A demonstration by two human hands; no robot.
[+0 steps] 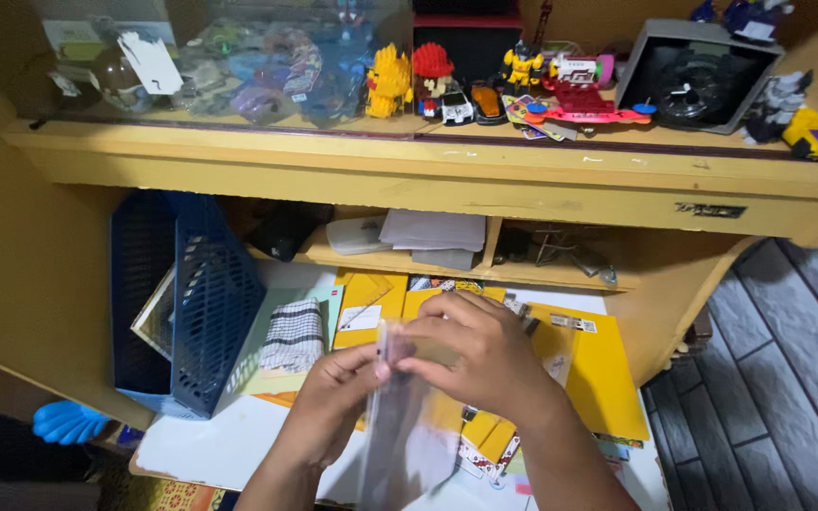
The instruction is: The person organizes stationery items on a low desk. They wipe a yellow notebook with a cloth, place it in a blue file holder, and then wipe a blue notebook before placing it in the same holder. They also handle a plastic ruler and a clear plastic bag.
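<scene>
Your fingers (407, 343) on both hands pinch the top edge of a clear plastic bag (407, 431). Your left hand (333, 402) grips its left corner; your right hand (485, 355) closes over the right. The bag hangs above yellow boxes (603, 378) on the tabletop (210, 449), right of a blue file rack (182, 303).

The bag (409, 435) between the hands is clear. At nine o'clock from it lies a black-and-white checked cloth (293, 336), beyond that a blue rack (205, 303). Yellow box (598, 369) at three o'clock; yellow desk (428, 175) at twelve, with a red-capped figure (432, 68).
</scene>
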